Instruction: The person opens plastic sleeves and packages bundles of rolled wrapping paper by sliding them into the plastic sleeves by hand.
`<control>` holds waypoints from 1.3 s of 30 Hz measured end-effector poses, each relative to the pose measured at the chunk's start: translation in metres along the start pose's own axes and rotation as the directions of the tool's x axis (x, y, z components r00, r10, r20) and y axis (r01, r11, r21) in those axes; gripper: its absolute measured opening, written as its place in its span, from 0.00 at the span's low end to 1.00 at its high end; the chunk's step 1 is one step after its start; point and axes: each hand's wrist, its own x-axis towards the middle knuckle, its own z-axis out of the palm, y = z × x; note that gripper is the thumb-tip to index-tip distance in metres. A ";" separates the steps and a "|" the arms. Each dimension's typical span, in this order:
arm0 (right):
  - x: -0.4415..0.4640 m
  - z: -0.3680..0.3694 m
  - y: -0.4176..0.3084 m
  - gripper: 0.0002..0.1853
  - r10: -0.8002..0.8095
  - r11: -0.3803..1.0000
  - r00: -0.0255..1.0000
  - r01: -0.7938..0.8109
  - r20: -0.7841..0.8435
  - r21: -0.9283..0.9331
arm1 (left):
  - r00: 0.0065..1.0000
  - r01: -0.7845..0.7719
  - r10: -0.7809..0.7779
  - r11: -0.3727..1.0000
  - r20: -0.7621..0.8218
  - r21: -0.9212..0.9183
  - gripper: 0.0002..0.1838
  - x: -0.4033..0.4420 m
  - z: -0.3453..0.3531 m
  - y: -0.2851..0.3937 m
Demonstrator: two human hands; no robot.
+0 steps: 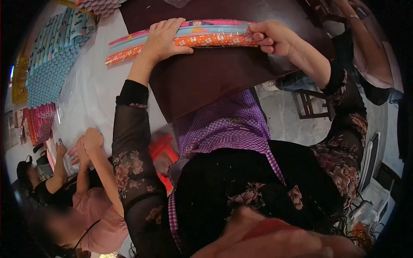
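Note:
A clear-wrapped pack of wrapping paper rolls (215,31), with pink, light blue and orange rolls side by side, lies across the table's dark top. My left hand (165,38) grips across the pack, fingers over the pink roll and thumb by the orange one. At the pack's right end, my right hand (273,38) is closed, thumb and forefinger pinched at the clear plastic film. Whatever lies under my palms is hidden.
The dark red table (206,81) meets a white-covered surface (103,99) on the left. Blue rolls (51,64) are piled there, with pink rolls (41,122) nearby. Co-workers sit at left; another person's arm (372,56) is at right. A red stool (161,150) stands beside me.

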 end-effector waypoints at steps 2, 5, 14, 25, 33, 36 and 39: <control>-0.006 -0.010 0.004 0.09 -0.039 0.997 0.999 0.041 -0.035 0.072 | 0.999 0.015 -0.014 1.000 0.039 -0.018 0.53 0.001 -0.001 -0.001; -0.009 -0.033 0.013 0.08 -0.037 0.992 0.999 0.039 -0.017 0.117 | 0.999 -0.004 0.005 1.000 0.033 -0.023 0.53 0.000 0.001 -0.002; -0.016 -0.060 0.022 0.08 -0.124 0.991 0.992 0.123 0.028 0.052 | 0.997 -0.062 0.064 0.997 -0.048 0.045 0.53 0.002 0.004 -0.002; -0.020 -0.061 0.029 0.10 -0.387 0.922 0.922 0.387 0.024 0.012 | 0.997 -0.058 0.058 0.998 -0.051 0.007 0.55 0.004 -0.001 0.001; -0.017 -0.054 0.041 0.13 -0.361 0.881 0.933 0.344 0.010 -0.325 | 0.999 -0.034 0.034 0.999 0.026 -0.002 0.59 0.005 -0.002 -0.001; -0.020 -0.061 0.033 0.12 -0.438 0.818 0.899 0.387 -0.024 -0.427 | 0.999 -0.034 0.034 0.999 0.027 0.007 0.58 0.005 -0.002 -0.002; -0.027 -0.067 0.034 0.14 -0.460 0.812 0.888 0.418 -0.005 -0.407 | 0.999 -0.037 0.037 0.999 -0.003 0.012 0.57 0.004 0.001 -0.003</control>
